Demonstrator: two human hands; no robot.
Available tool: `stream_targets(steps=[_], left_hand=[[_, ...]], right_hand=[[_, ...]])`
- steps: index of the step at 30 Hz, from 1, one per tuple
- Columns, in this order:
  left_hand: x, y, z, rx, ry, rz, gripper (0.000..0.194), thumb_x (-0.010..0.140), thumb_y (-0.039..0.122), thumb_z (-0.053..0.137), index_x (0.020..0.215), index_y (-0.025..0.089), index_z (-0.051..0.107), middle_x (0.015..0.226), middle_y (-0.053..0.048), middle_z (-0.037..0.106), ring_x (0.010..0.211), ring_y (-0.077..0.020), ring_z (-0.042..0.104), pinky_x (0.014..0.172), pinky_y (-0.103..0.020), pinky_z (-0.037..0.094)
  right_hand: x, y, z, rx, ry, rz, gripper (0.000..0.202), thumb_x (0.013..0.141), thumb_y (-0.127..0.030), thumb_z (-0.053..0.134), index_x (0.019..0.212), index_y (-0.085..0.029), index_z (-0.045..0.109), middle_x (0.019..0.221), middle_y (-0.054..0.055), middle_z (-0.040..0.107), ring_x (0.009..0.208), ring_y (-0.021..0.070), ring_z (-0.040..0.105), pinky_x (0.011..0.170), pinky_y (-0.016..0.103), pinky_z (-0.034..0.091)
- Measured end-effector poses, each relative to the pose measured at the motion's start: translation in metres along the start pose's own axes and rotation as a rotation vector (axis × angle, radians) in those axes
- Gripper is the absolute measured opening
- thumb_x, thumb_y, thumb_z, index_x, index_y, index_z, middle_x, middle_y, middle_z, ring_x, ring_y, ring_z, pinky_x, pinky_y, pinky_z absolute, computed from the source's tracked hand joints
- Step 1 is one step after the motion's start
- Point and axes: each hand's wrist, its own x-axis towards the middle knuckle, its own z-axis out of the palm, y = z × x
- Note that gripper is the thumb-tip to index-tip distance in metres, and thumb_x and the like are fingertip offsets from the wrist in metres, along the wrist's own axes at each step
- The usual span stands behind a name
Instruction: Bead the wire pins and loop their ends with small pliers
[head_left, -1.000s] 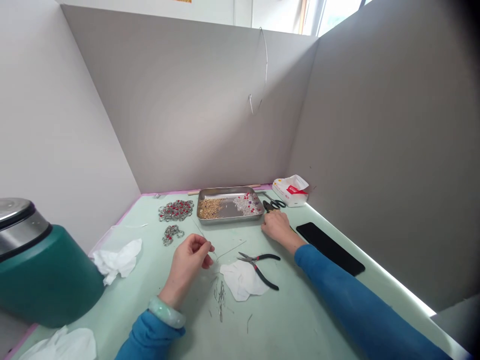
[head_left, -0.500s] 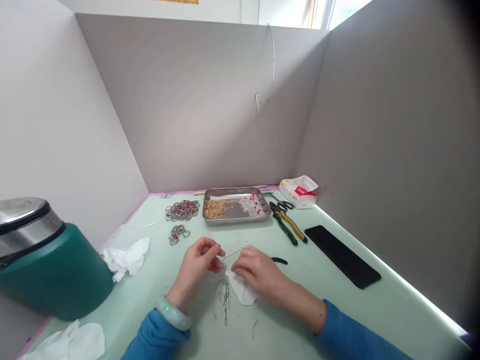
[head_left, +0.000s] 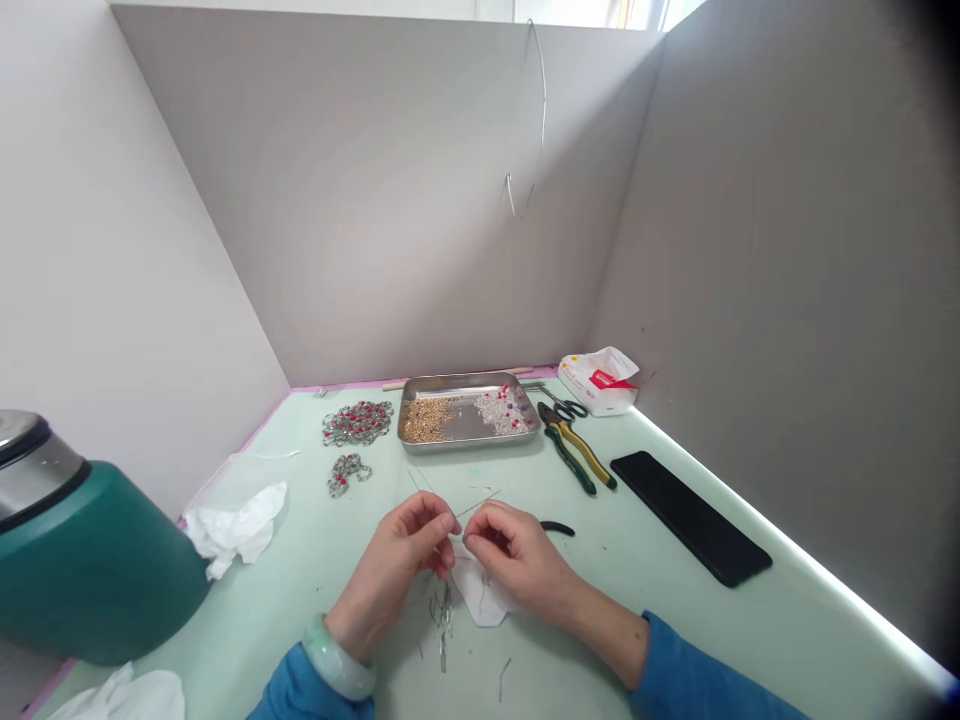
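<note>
My left hand (head_left: 412,540) is closed in a pinch on thin wire, with fine ends sticking up past its fingers. One length of wire (head_left: 480,502) slants from these fingertips toward the upper right, just above my right hand (head_left: 521,560). The right fingers are pinched together close to the left fingertips; what lies between them is too small to make out. Under the right hand is a piece of white paper (head_left: 480,600). Below the left fingers lies a cluster of bent silvery wire pieces (head_left: 443,625), partly hidden by the hand.
A metal tray (head_left: 469,447) holds gold and clear-red beads. Left of it lie two piles of red-beaded chain (head_left: 358,423). To the right are green-yellow pliers (head_left: 576,450), scissors (head_left: 568,408), a tissue pack (head_left: 600,385) and a black phone (head_left: 690,515). A green flask (head_left: 97,570) stands left.
Both hands have come closer together, the left moving slightly right toward the right fingertips. The whole view has shifted a little.
</note>
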Motion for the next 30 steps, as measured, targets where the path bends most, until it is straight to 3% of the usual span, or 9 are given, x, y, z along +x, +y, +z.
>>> stream_targets(steps=[4, 7, 10, 15, 17, 20, 25, 30], left_hand=[[0.000, 0.000, 0.004, 0.115, 0.034, 0.004, 0.015, 0.075, 0.031, 0.061, 0.070, 0.017, 0.057, 0.052, 0.001, 0.054, 0.050, -0.0112, 0.050, 0.051, -0.023, 0.041], [0.000, 0.001, 0.003, 0.124, 0.092, -0.015, 0.015, 0.076, 0.031, 0.060, 0.070, 0.017, 0.056, 0.061, -0.001, 0.059, 0.054, -0.0126, 0.055, 0.053, -0.025, 0.045], [0.001, 0.002, 0.001, 0.073, 0.137, -0.032, 0.016, 0.075, 0.031, 0.059, 0.072, 0.017, 0.055, 0.073, -0.002, 0.061, 0.056, -0.0122, 0.057, 0.054, -0.026, 0.046], [0.002, 0.003, -0.004, 0.084, 0.228, -0.011, 0.018, 0.073, 0.034, 0.060, 0.072, 0.017, 0.055, 0.074, -0.002, 0.061, 0.054, -0.0108, 0.056, 0.053, -0.024, 0.046], [0.003, 0.003, -0.007, 0.108, 0.285, 0.011, 0.019, 0.071, 0.035, 0.062, 0.073, 0.017, 0.055, 0.076, -0.002, 0.062, 0.054, -0.0107, 0.055, 0.052, -0.024, 0.046], [0.006, 0.002, -0.011, 0.129, 0.332, 0.031, 0.021, 0.070, 0.036, 0.062, 0.075, 0.017, 0.055, 0.077, -0.002, 0.062, 0.054, -0.0107, 0.055, 0.051, -0.024, 0.045], [0.010, -0.003, -0.017, 0.142, 0.391, 0.068, 0.023, 0.068, 0.038, 0.063, 0.072, 0.017, 0.054, 0.072, -0.002, 0.063, 0.050, -0.0106, 0.054, 0.048, -0.023, 0.043], [0.012, -0.007, -0.023, 0.160, 0.411, 0.118, 0.022, 0.068, 0.038, 0.062, 0.070, 0.017, 0.056, 0.056, 0.001, 0.059, 0.047, -0.0115, 0.053, 0.048, -0.023, 0.041]], right_hand=[[0.002, -0.001, -0.006, -0.148, 0.007, -0.063, 0.013, 0.084, -0.017, 0.047, 0.071, -0.018, 0.051, 0.070, -0.002, 0.051, 0.062, 0.0101, 0.045, 0.058, 0.022, 0.035], [0.004, -0.002, -0.025, -0.428, -0.053, -0.080, 0.010, 0.084, -0.022, 0.050, 0.075, -0.018, 0.054, 0.075, 0.001, 0.055, 0.073, 0.0138, 0.049, 0.065, 0.025, 0.035], [0.003, 0.000, -0.049, -0.719, -0.098, 0.077, 0.012, 0.076, -0.029, 0.061, 0.076, -0.018, 0.056, 0.078, 0.004, 0.056, 0.081, 0.0195, 0.049, 0.069, 0.029, 0.035], [-0.002, 0.005, -0.064, -0.757, -0.225, 0.150, 0.015, 0.074, -0.032, 0.062, 0.079, -0.019, 0.058, 0.081, 0.004, 0.057, 0.080, 0.0195, 0.049, 0.066, 0.028, 0.034], [0.002, 0.002, -0.060, -0.773, -0.210, 0.152, 0.011, 0.080, -0.028, 0.056, 0.075, -0.019, 0.059, 0.079, 0.004, 0.058, 0.078, 0.0185, 0.050, 0.065, 0.028, 0.034], [0.016, -0.008, -0.044, -0.831, -0.159, 0.109, 0.023, 0.087, -0.025, 0.045, 0.072, -0.019, 0.061, 0.079, 0.005, 0.060, 0.080, 0.0181, 0.052, 0.068, 0.028, 0.034], [0.046, -0.016, 0.000, -0.862, -0.254, 0.035, 0.015, 0.084, -0.023, 0.051, 0.082, -0.020, 0.066, 0.085, 0.006, 0.064, 0.087, 0.0190, 0.057, 0.072, 0.028, 0.037], [0.070, -0.017, 0.034, -0.861, -0.269, 0.149, 0.015, 0.077, -0.024, 0.058, 0.082, -0.014, 0.067, 0.085, 0.014, 0.066, 0.084, 0.0259, 0.061, 0.067, 0.031, 0.041]])
